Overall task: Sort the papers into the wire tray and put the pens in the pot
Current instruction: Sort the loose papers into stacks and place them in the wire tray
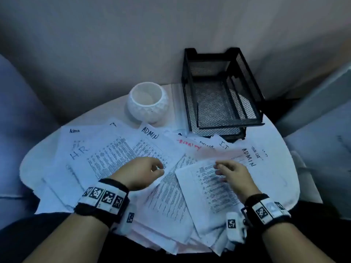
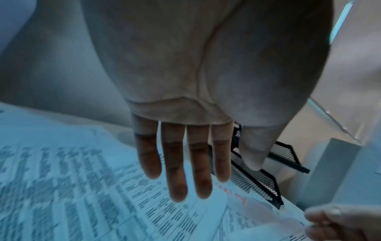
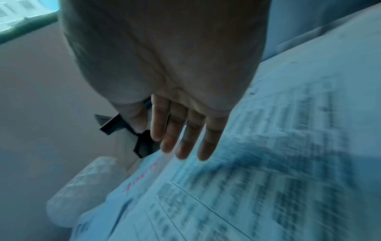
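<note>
Printed papers [image 1: 117,156] lie scattered and overlapping across the round table, some hand-marked ADMIN, H.R. and I.T. Behind them at the middle stands the white faceted pot [image 1: 147,102], which looks empty. To its right is the black wire tray [image 1: 222,92], two tiers of bare mesh. My left hand [image 1: 159,168] hovers over the sheets at the middle, its fingers [image 2: 177,179] straight and holding nothing. My right hand [image 1: 219,171] reaches over a printed sheet [image 1: 212,186] beside it, fingers [image 3: 183,146] stretched out. A pale pen-like shape [image 1: 73,172] lies on the left papers.
Grey upholstered seats flank the table on the left [image 1: 20,120] and right [image 1: 322,130], and a plain wall stands close behind. Some sheets hang over the table's near edge [image 1: 171,242]. The tray [image 2: 257,181] and the pot [image 3: 82,187] show just beyond my fingertips.
</note>
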